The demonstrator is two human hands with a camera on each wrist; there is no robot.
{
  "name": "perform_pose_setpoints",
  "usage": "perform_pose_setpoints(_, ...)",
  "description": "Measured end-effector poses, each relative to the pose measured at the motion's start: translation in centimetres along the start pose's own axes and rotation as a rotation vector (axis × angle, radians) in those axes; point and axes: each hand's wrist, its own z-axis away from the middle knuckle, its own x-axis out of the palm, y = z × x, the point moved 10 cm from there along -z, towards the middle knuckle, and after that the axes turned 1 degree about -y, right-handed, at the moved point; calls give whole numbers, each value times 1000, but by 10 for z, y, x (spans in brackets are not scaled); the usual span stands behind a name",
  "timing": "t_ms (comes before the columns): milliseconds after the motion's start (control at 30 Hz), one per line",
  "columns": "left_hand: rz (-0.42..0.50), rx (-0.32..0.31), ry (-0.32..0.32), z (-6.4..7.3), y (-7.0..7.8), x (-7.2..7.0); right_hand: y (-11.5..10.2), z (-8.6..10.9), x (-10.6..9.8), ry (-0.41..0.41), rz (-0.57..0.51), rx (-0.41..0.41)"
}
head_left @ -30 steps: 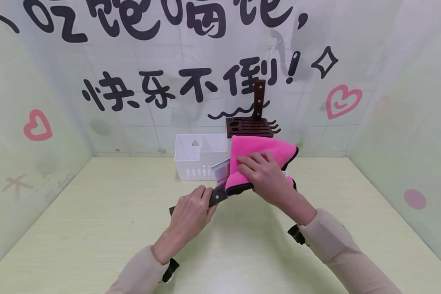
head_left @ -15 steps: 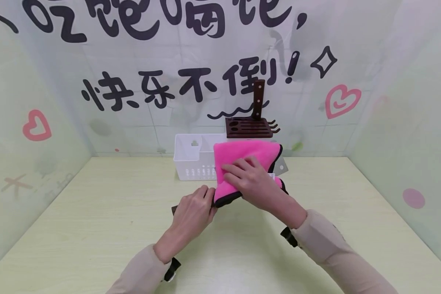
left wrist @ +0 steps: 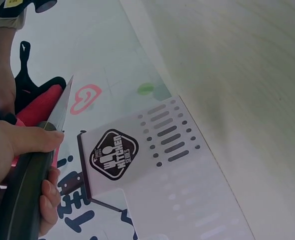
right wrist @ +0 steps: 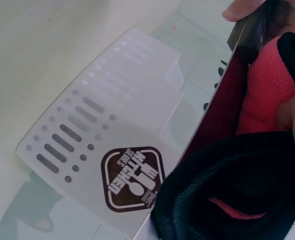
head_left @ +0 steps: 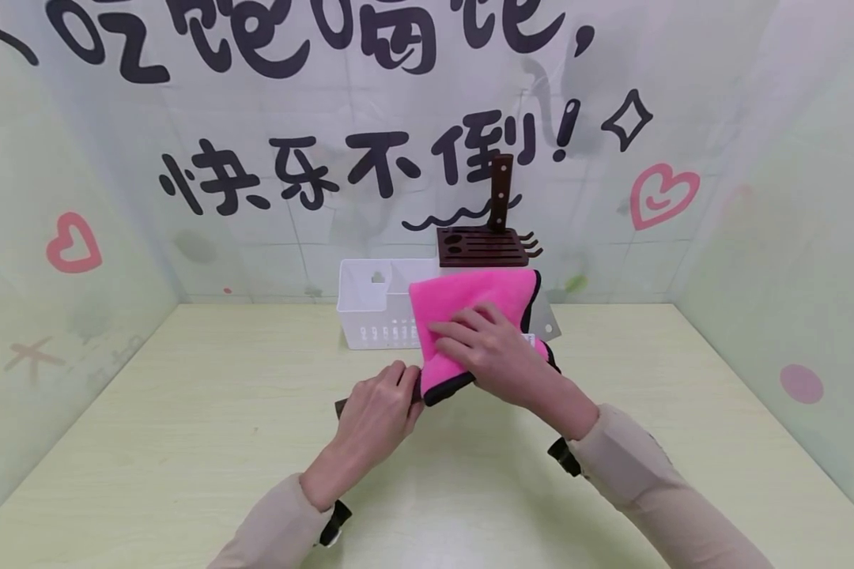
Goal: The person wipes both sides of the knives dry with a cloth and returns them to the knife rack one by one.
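Observation:
My left hand [head_left: 377, 407] grips the dark handle [left wrist: 27, 185] of a cleaver, and the handle's butt sticks out to the left. The cleaver's blade [head_left: 546, 322] runs off to the right, with a hole near its far corner. A pink cloth [head_left: 455, 296] with black edging covers most of it. On that cloth lies my right hand [head_left: 494, 348], its bent fingers holding the cloth against the blade. Seen from below in the right wrist view, the bare blade [right wrist: 215, 117] reflects the red of the cloth.
Behind the hands, a white plastic utensil holder [head_left: 363, 316] stands against the back wall. Its dark brown slotted top [head_left: 462, 257] holds a knife with a brown wooden handle [head_left: 500, 194], and hooks project from its right side. Pale table surface [head_left: 221, 458] surrounds the arms.
The cloth and right hand have moved left along the blade toward the handle, uncovering the blade's far corner. In the last half second they have shifted only slightly. The left hand has barely moved.

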Motion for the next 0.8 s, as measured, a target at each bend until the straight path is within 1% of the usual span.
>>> perform_pose_setpoints(233, 22, -6, 22, 1, -1, -1, 8, 10, -1, 2, 7, 15)
perform_pose_setpoints(433, 34, -19, 30, 3, -4, -1, 18, 18, -1, 7, 11, 45)
perform_pose_setpoints(800, 35, -32, 55, 5, -9, -5, 39, 32, -2, 26, -16, 98)
